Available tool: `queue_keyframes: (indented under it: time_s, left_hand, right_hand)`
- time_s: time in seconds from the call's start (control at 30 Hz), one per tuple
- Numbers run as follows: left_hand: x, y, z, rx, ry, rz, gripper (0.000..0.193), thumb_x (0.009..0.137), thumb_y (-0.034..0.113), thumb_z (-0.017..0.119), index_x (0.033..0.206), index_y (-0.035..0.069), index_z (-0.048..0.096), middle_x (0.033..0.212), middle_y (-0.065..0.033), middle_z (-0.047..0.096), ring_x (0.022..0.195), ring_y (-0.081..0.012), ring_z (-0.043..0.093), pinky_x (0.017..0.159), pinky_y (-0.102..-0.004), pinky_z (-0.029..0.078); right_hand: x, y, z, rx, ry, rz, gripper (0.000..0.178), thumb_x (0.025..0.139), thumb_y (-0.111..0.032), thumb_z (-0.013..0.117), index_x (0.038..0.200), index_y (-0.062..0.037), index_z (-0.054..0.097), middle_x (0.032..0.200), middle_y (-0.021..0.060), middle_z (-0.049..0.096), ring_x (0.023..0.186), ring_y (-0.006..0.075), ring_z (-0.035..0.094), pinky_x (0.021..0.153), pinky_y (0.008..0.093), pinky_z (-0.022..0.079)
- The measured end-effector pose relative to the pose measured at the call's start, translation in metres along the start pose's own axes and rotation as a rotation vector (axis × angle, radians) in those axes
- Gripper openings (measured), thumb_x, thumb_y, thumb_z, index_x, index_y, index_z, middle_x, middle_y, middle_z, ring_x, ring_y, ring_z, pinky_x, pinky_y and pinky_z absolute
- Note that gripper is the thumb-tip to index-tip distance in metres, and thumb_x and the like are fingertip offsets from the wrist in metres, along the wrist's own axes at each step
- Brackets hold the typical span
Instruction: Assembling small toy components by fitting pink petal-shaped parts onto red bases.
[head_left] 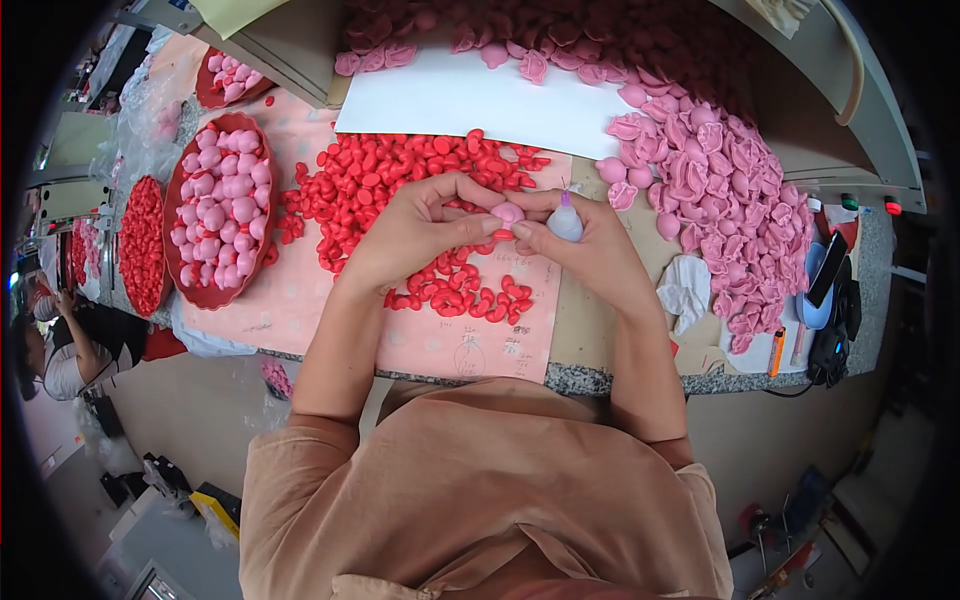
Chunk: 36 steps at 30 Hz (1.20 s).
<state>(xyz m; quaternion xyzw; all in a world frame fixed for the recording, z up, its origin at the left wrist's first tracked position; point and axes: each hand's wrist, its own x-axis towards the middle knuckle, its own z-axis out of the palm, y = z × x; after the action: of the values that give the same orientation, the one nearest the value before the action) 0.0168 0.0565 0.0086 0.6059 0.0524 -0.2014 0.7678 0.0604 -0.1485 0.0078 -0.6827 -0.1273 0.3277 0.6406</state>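
Note:
My left hand (415, 225) and my right hand (590, 245) meet over the table and pinch one small pink rounded piece (508, 213) between their fingertips. My right hand also holds a small white glue bottle (565, 222) with a purple tip, upright against the palm. Under the hands lies a spread of small red pieces (400, 170) on a pink paper sheet (300, 290).
A big heap of pink shell-like pieces (720, 190) fills the right and far side. A red oval tray (180, 262) of finished pink pieces stands left, beside a tray of red pieces (142, 245). White sheet (480, 100) behind. Phone (826, 268) and orange lighter (776, 351) at right edge. Another person (60, 355) sits far left.

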Motion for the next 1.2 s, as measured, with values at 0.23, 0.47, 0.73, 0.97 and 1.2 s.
queue_keyframes:
  time_s: [0.23, 0.47, 0.73, 0.97, 1.2]
  left_hand:
    - [0.0009, -0.0009, 0.0006, -0.002, -0.002, 0.021, 0.022, 0.085, -0.003, 0.057, 0.106, -0.004, 0.054, 0.105, -0.0113, 0.061, 0.094, -0.0166, 0.062, 0.083, -0.0279, 0.052]
    - [-0.0001, -0.0015, -0.0007, 0.049, 0.001, 0.011, 0.021, 0.085, -0.004, 0.055, 0.106, -0.005, 0.053, 0.104, -0.0115, 0.061, 0.094, -0.0173, 0.062, 0.083, -0.0288, 0.053]
    - [-0.0002, -0.0007, 0.0006, 0.059, 0.006, 0.018, 0.02, 0.085, -0.005, 0.053, 0.106, -0.004, 0.054, 0.104, -0.0106, 0.06, 0.092, -0.016, 0.062, 0.083, -0.0272, 0.052]
    - [0.0003, -0.0017, 0.0005, 0.056, 0.004, 0.014, 0.02, 0.086, -0.005, 0.054, 0.105, -0.004, 0.054, 0.103, -0.0097, 0.06, 0.092, -0.0152, 0.062, 0.082, -0.0269, 0.052]
    - [0.0006, -0.0028, 0.0002, 0.059, 0.007, 0.015, 0.02, 0.086, -0.004, 0.054, 0.105, -0.003, 0.054, 0.103, -0.0097, 0.06, 0.092, -0.0148, 0.062, 0.082, -0.0271, 0.052]
  right_hand:
    - [0.0013, 0.0044, 0.0009, 0.053, -0.013, 0.007, 0.032, 0.085, -0.007, 0.062, 0.114, 0.0048, 0.056, 0.103, 0.0108, 0.063, 0.086, 0.0139, 0.063, 0.076, 0.0249, 0.053]
    - [0.0004, 0.0029, 0.0036, 0.099, -0.011, 0.014, 0.031, 0.086, -0.008, 0.06, 0.115, 0.0044, 0.056, 0.101, 0.0094, 0.064, 0.086, 0.0146, 0.064, 0.076, 0.0249, 0.053]
    - [-0.0001, 0.0015, 0.0039, 0.105, 0.002, 0.021, 0.031, 0.086, -0.009, 0.061, 0.114, 0.0035, 0.057, 0.098, 0.0085, 0.064, 0.082, 0.0128, 0.063, 0.075, 0.0249, 0.053]
    - [0.0006, 0.0024, 0.0037, 0.08, 0.006, 0.018, 0.031, 0.086, -0.01, 0.062, 0.114, 0.0035, 0.057, 0.097, 0.0074, 0.064, 0.082, 0.0118, 0.062, 0.075, 0.0252, 0.053]
    - [0.001, 0.004, 0.003, 0.071, 0.004, 0.023, 0.031, 0.086, -0.01, 0.061, 0.114, 0.0031, 0.057, 0.097, 0.0069, 0.064, 0.082, 0.0114, 0.061, 0.075, 0.0258, 0.053]
